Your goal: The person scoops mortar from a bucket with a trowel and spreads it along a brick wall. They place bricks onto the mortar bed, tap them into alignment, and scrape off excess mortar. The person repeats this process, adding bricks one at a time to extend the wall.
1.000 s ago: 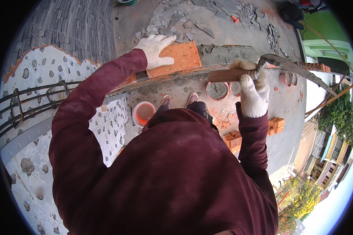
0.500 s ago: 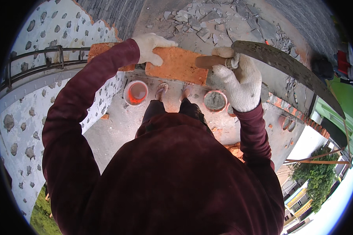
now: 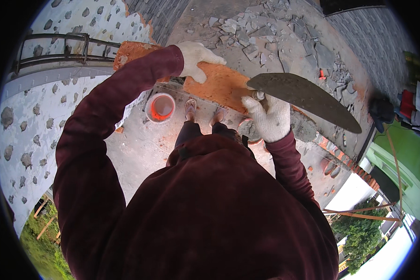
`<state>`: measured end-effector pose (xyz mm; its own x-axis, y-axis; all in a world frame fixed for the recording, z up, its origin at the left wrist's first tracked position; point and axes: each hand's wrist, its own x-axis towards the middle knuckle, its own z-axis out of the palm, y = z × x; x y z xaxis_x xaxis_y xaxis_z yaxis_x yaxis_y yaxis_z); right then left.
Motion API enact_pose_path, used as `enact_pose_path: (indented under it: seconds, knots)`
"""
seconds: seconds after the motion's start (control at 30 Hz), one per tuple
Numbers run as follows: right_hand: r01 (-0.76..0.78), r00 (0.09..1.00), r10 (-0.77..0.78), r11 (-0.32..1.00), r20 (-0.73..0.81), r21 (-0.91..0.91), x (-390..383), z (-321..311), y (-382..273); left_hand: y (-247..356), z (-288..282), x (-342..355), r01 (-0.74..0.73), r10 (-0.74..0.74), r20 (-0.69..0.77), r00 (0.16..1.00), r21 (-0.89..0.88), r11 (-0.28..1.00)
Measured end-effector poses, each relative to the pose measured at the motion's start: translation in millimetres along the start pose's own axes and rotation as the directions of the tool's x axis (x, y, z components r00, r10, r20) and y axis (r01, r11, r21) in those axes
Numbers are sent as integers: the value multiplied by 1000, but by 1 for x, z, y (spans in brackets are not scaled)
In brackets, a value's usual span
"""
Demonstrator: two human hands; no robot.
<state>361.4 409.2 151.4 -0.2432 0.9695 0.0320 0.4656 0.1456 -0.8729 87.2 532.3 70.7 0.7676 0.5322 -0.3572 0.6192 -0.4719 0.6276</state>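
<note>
Orange brick [image 3: 219,86] at upper centre of frame

The trowel [image 3: 308,100], blade toward the right, could knock the brick askew if swung too hard. The brick looks rectangular, flat-faced, slightly mottled. The right hand [image 3: 273,120] has fingers clamped round the trowel's handle; the left hand [image 3: 195,59] rests on the brick, thumb and fingers apart.

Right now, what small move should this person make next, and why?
Perhaps a light tap on the brick with the trowel, handle first: the left hand rests on the brick's left end, while the right hand holds the trowel at its right end, blade reaching away.
</note>
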Motion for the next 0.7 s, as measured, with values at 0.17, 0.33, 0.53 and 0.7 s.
enact_pose_path:
  seconds: [0.17, 0.33, 0.53, 0.7]
  knots:
    - [-56, 997, 60, 993, 46, -100, 6, -2, -16, -9, 1, -6, -108, 114, -100, 989, 58, 992]
    - [-50, 999, 51, 987, -6, 150, 8, 3, -29, -16, -8, -15, 3, -10, -59, 998, -111, 994]
    - [348, 932, -359, 832, 59, -433, 33, 44, -24, -10, -8, -14, 88, -88, 3, 996, -104, 991]
    - [23, 999, -19, 994, 44, -111, 31, 43, -14, -7, -11, -19, 114, -116, -68, 991, -32, 993]
